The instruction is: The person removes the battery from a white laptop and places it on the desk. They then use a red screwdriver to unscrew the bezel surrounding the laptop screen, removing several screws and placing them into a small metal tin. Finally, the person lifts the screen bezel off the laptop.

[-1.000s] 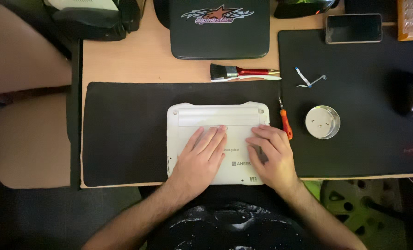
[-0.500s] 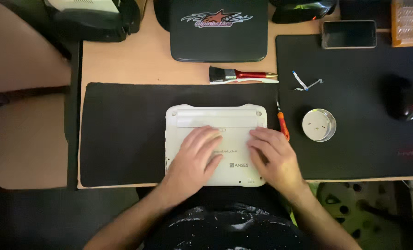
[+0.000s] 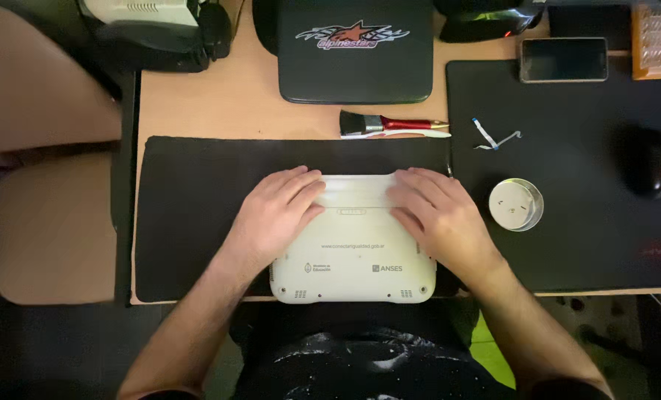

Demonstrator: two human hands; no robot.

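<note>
White laptop (image 3: 353, 255) sits nearer the frame's bottom now; my left hand (image 3: 275, 215) and right hand (image 3: 438, 218) lie spread flat higher on it, grey labels below.

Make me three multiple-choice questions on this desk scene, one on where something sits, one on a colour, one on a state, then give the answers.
1. Where does the brush lie?
A. On the desk beyond the laptop
B. Inside the round dish
C. Under the left hand

2. What colour is the laptop's casing?
A. Red
B. White
C. Blue

3. How do the hands rest on the laptop?
A. Both flat on its far edge
B. Only one touches it
C. Both hover clear of it

Answers:
1. A, it lies on bare wood past the black mat.
2. B, the shell between the hands is white.
3. A, the left hand and right hand lie palm down, fingers over the far corners.
</note>
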